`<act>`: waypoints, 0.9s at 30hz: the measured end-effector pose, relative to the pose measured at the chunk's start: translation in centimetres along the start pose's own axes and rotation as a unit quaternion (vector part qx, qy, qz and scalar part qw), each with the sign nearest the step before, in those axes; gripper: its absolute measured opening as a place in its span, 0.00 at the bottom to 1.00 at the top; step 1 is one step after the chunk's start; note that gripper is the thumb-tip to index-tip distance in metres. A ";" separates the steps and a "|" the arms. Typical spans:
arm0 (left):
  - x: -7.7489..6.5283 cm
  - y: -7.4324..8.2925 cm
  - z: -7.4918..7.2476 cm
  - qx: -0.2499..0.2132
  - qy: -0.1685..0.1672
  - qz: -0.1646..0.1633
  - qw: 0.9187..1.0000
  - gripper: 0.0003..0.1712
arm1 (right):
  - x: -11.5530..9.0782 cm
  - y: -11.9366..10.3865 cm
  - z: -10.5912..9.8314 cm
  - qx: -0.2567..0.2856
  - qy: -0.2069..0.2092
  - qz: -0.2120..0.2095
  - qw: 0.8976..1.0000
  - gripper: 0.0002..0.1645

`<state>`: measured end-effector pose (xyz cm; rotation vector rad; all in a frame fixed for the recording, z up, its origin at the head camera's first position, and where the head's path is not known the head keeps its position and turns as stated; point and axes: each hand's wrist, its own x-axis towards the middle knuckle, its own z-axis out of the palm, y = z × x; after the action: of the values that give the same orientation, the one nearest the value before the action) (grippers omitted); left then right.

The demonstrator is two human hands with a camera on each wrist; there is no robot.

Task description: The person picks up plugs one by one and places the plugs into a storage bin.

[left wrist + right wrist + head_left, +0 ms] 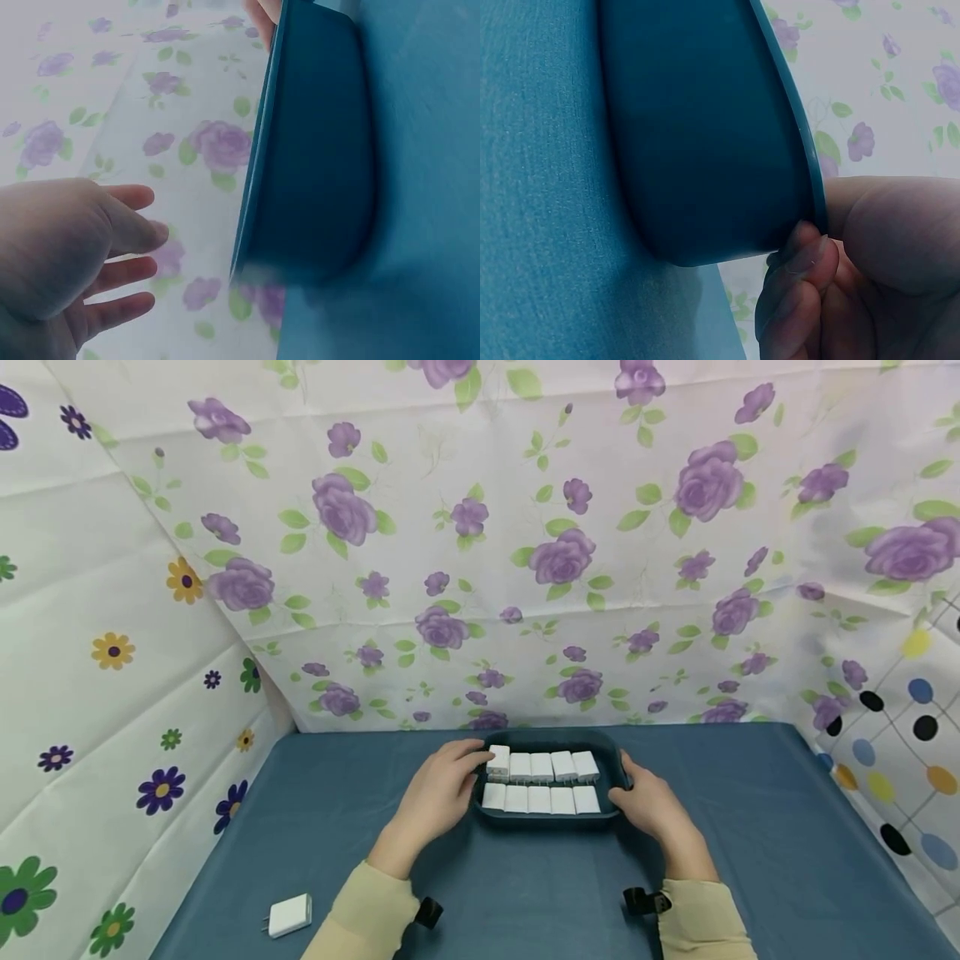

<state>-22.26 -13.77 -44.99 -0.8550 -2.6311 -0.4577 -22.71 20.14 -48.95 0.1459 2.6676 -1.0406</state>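
Note:
A dark blue tray holds two rows of white chargers, with metal prongs showing between the rows. My right hand grips the tray's right end, thumb over the rim and fingers curled beneath it, as the right wrist view also shows around the tray wall. At the left end is my left hand, its fingers extended beside the rim and the upper-left charger. In the left wrist view, a gap separates those loose fingers from the tray's side.
One more white charger lies on the blue tablecloth at the front left, prongs pointing left. A flower-print sheet rises behind the table. Patterned sheets flank both sides, and black straps sit by the wrists.

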 end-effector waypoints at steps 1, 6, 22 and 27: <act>-0.7 -0.3 -0.2 0.001 0.004 -0.002 1.000 0.24 | 0.0 0.1 0.1 0.004 -0.001 0.000 1.000 0.47; -4.9 -2.4 -1.9 0.012 -0.012 -0.035 0.999 0.24 | 0.0 0.1 0.4 0.012 -0.002 -0.002 1.000 0.47; -18.2 -8.1 -8.3 -0.037 -0.182 -0.240 0.953 0.29 | -0.1 0.1 -0.1 0.023 0.002 -0.001 1.000 0.47; -20.3 -9.4 -8.5 -0.077 -0.231 -0.238 0.940 0.33 | -0.1 -0.1 0.3 0.018 -0.002 0.000 1.000 0.47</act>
<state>-10.67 -34.58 -47.51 -0.3826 -3.2905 -0.6579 -22.58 19.86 -49.00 0.1513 2.6473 -1.0872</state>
